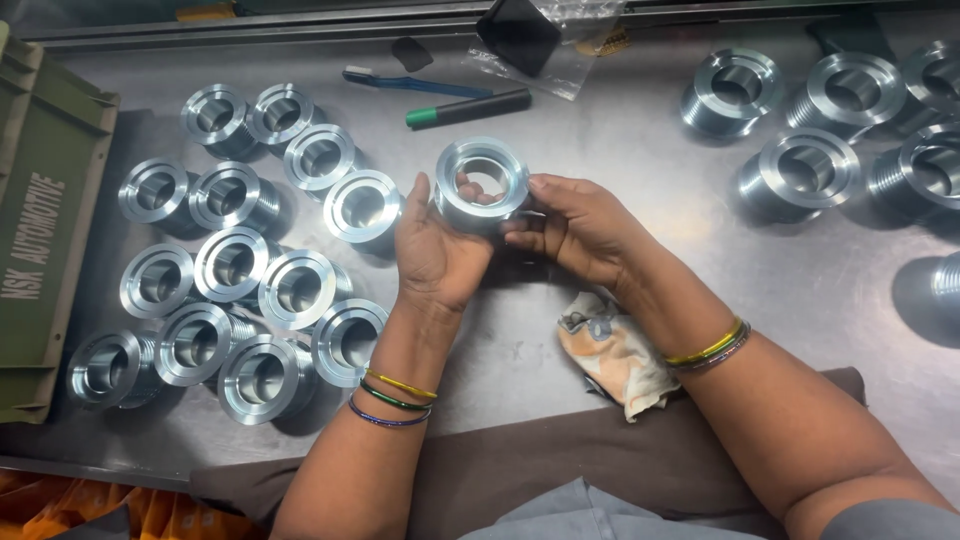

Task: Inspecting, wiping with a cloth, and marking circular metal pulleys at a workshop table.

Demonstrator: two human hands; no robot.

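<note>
- Steel is everywhere in the head view: a shiny machined metal ring (482, 180) is held above the steel table (560, 350), near the middle of the bench, its bore facing up.
- The left hand (435, 250) is clamped on the ring's left side, thumb up along the rim; the right hand (575, 225) grips the right side, fingers wrapped around the wall. Both hands are closed on the same ring.
- Risk, as I judge it: the ring is smooth and polished, so a loose grip could let it slip and drop onto the table, denting its edge. It could also knock the nearest ring of the left group (362, 205), which stands just beside the left hand.
- Counts: twelve rings stand in the left group, close together and some touching. At least six rings show in the right group (800, 170), some cut off by the frame edge.
- One crumpled cloth (610, 350) lies beneath the right wrist, one green-capped marker (468, 108) and one blue toothbrush (410, 82) beyond the ring, one green crate (45, 220) at far left.
</note>
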